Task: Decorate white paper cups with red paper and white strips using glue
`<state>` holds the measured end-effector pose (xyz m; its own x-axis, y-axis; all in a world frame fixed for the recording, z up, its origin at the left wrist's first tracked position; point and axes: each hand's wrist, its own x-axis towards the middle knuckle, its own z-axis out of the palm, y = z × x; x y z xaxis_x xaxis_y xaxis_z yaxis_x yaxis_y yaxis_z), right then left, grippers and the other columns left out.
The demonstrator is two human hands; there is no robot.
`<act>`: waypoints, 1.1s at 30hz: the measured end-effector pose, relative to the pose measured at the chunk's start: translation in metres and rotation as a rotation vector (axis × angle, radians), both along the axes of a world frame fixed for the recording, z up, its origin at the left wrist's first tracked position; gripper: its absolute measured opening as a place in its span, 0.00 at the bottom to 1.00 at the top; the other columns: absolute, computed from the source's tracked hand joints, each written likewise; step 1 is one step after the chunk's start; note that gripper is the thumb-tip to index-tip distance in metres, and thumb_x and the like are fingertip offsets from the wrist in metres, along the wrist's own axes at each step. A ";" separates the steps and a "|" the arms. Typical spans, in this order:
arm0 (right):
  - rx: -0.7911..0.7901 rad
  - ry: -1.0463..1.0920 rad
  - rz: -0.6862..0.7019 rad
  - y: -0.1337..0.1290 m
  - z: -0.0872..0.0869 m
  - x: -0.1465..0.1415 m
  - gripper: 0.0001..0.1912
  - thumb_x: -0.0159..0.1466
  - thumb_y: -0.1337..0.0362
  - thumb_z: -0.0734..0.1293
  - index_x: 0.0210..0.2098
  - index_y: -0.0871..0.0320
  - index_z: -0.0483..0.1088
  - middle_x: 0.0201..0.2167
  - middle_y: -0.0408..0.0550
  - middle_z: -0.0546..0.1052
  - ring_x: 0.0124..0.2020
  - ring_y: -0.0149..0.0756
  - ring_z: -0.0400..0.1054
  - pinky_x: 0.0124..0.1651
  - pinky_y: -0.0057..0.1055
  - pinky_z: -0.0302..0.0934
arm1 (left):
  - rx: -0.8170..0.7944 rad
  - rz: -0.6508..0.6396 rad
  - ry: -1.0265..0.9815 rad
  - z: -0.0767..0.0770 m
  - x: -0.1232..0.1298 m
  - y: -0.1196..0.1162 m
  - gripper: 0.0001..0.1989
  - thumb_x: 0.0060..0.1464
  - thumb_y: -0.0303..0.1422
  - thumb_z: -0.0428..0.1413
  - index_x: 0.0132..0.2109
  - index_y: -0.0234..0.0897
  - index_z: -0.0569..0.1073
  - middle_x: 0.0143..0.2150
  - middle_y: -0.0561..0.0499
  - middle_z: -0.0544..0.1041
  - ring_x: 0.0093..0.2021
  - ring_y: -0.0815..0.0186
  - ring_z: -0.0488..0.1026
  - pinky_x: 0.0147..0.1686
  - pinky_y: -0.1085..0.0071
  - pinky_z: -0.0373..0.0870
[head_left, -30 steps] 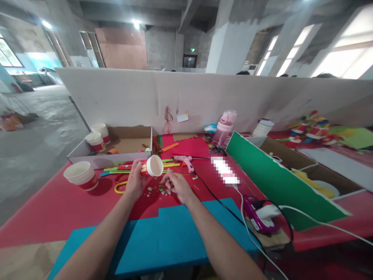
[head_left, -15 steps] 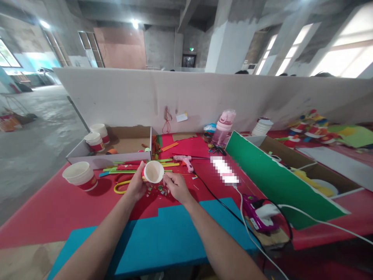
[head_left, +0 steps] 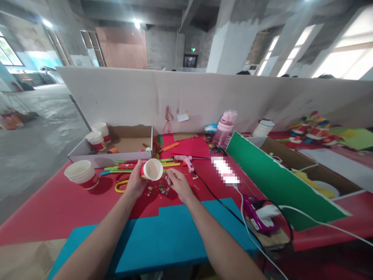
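Note:
My left hand [head_left: 136,182] is wrapped round a red and white paper cup [head_left: 153,170], whose open mouth is tilted towards me. Just right of the cup's rim, a small gap away, is my right hand [head_left: 177,184]. Its fingers are pinched together, and whatever they may hold is too small to make out. Small paper scraps [head_left: 160,189] lie on the red table below the cup. Behind the hands rests a pink glue gun [head_left: 185,159]. Yellow-handled scissors [head_left: 120,187] sit left of my left hand, partly hidden, near several coloured strips [head_left: 116,169].
Stacked paper cups [head_left: 81,174] stand at the left, before a cardboard box [head_left: 128,138] with more cups. At right are a green-sided box [head_left: 279,177], a pink bottle [head_left: 224,126] and a purple power strip [head_left: 258,216] with cables. A blue board [head_left: 186,233] lies in front.
My right hand has drawn slightly away from the cup's rim, leaving a small gap. The cup has turned and risen a little in my left hand.

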<state>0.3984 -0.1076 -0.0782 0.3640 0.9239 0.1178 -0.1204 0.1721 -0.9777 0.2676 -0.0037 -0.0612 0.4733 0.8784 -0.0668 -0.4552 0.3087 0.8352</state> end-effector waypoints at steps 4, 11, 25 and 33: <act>0.032 0.004 0.052 -0.002 0.006 -0.001 0.18 0.60 0.47 0.64 0.28 0.56 0.62 0.18 0.35 0.61 0.18 0.26 0.54 0.21 0.24 0.55 | 0.040 0.029 0.024 -0.006 0.004 0.001 0.22 0.46 0.50 0.60 0.36 0.34 0.73 0.26 0.55 0.75 0.23 0.71 0.70 0.22 0.77 0.66; 0.048 -0.086 0.100 -0.005 0.007 0.002 0.14 0.61 0.51 0.63 0.29 0.56 0.62 0.17 0.34 0.61 0.16 0.25 0.57 0.21 0.23 0.55 | 0.062 -0.017 0.030 -0.006 0.005 -0.003 0.21 0.47 0.49 0.60 0.36 0.33 0.73 0.28 0.54 0.76 0.25 0.71 0.71 0.25 0.77 0.68; 0.047 -0.133 0.061 -0.006 0.011 0.000 0.14 0.61 0.52 0.63 0.29 0.56 0.64 0.15 0.33 0.60 0.15 0.25 0.57 0.22 0.23 0.59 | -0.131 -0.165 0.089 0.004 0.006 -0.010 0.17 0.57 0.45 0.52 0.34 0.33 0.71 0.19 0.54 0.73 0.15 0.70 0.67 0.12 0.76 0.63; 0.083 -0.349 -0.062 -0.008 0.007 -0.003 0.11 0.64 0.58 0.59 0.28 0.56 0.63 0.15 0.35 0.63 0.16 0.26 0.61 0.21 0.22 0.54 | -0.145 -0.221 0.145 0.006 0.005 -0.013 0.19 0.59 0.45 0.49 0.33 0.33 0.70 0.15 0.54 0.70 0.12 0.69 0.66 0.10 0.76 0.61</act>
<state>0.3956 -0.1159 -0.0709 0.3434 0.8836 0.3184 0.2312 0.2490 -0.9405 0.2730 -0.0167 -0.0551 0.6283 0.7317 -0.2644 -0.2431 0.5075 0.8266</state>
